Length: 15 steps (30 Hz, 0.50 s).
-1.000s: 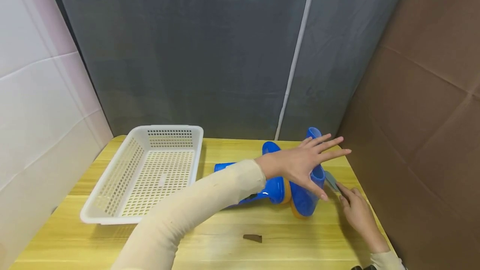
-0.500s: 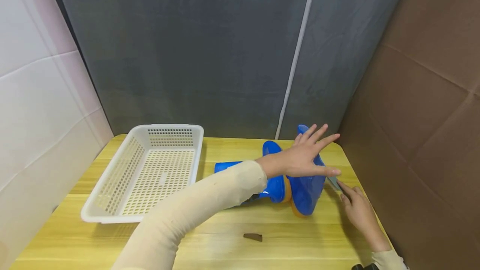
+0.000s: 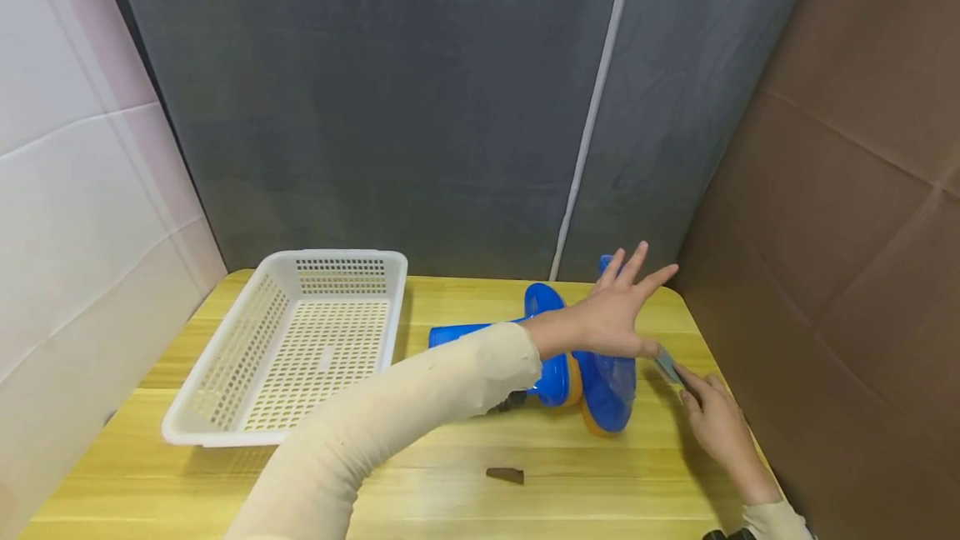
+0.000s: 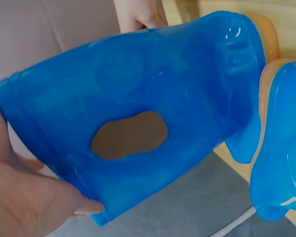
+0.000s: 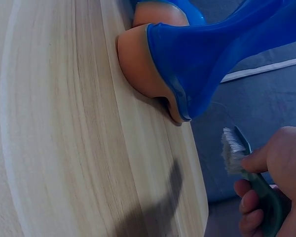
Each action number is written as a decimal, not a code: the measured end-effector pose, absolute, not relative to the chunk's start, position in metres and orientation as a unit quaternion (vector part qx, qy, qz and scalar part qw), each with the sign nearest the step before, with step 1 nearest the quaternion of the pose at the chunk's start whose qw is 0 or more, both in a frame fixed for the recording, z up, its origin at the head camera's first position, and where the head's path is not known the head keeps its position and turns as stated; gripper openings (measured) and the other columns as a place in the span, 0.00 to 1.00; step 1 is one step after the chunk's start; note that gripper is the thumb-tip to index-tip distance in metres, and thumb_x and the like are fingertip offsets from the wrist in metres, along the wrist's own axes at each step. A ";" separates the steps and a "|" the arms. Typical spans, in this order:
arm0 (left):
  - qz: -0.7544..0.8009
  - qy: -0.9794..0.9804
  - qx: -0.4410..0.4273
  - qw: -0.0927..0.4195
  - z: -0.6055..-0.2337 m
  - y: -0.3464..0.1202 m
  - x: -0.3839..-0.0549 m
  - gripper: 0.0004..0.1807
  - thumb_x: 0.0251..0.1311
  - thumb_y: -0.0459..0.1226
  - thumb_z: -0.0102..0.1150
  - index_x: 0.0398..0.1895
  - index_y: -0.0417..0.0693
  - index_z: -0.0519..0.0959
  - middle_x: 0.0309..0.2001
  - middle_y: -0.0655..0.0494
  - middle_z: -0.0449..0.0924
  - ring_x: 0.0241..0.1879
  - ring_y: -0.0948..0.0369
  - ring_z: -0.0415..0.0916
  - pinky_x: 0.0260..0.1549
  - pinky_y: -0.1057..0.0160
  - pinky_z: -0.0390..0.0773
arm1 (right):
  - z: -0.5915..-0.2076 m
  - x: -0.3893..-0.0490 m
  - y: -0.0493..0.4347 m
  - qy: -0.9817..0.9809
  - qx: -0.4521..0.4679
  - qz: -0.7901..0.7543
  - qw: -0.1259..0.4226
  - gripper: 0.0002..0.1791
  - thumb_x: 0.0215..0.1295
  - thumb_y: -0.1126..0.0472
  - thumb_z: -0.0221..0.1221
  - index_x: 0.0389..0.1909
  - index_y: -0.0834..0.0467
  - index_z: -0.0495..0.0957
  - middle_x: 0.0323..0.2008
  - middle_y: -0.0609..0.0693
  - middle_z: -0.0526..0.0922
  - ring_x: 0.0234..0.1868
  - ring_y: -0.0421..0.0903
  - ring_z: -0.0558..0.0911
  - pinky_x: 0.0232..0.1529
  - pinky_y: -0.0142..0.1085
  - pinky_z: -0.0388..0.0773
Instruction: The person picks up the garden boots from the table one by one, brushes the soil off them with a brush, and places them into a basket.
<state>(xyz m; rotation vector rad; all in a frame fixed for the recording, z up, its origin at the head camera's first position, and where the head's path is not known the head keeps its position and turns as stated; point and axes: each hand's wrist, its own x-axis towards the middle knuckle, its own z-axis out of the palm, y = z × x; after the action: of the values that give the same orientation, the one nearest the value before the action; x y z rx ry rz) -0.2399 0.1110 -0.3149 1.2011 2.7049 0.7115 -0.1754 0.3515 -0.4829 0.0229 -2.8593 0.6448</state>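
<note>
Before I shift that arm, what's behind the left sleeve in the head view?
A blue boot on the table: part of its shaft, foot and orange sole show; its middle is covered. The sleeve also hides the near right corner of the white basket.

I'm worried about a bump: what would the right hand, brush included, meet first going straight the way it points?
Likely the blue boot under the left hand, or possibly that hand's thumb; the head view leaves depth unclear.
</note>
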 end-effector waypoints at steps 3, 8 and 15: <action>0.214 0.876 0.427 0.060 -0.314 0.108 -0.240 0.56 0.58 0.50 0.65 0.80 0.70 0.35 0.80 0.55 0.16 0.80 0.47 0.19 0.78 0.42 0.46 | -0.483 -0.175 0.352 -0.970 0.005 0.221 0.098 0.25 0.74 0.64 0.51 0.71 0.59 0.67 0.39 0.59 0.75 0.24 0.44 0.66 0.23 0.33 0.62; 0.224 0.851 0.470 0.067 -0.318 0.104 -0.239 0.60 0.55 0.50 0.69 0.80 0.70 0.35 0.77 0.60 0.08 0.79 0.50 0.14 0.76 0.41 0.51 | -0.484 -0.178 0.352 -0.971 0.007 0.216 0.102 0.25 0.73 0.64 0.52 0.70 0.59 0.67 0.38 0.58 0.75 0.24 0.44 0.66 0.24 0.32 0.62; 0.377 0.836 0.397 0.034 -0.328 0.105 -0.236 0.63 0.50 0.44 0.74 0.80 0.73 0.38 0.74 0.65 0.02 0.79 0.51 0.14 0.69 0.37 0.64 | -0.485 -0.177 0.350 -0.970 0.011 0.218 0.106 0.25 0.74 0.64 0.51 0.70 0.60 0.68 0.37 0.57 0.74 0.24 0.42 0.65 0.22 0.31 0.61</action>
<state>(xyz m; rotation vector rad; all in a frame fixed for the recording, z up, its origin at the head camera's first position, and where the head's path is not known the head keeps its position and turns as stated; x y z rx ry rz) -0.2361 0.1054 -0.3285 1.2217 2.5702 1.1589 -0.1774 0.3497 -0.4849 0.0338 -2.8571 0.6426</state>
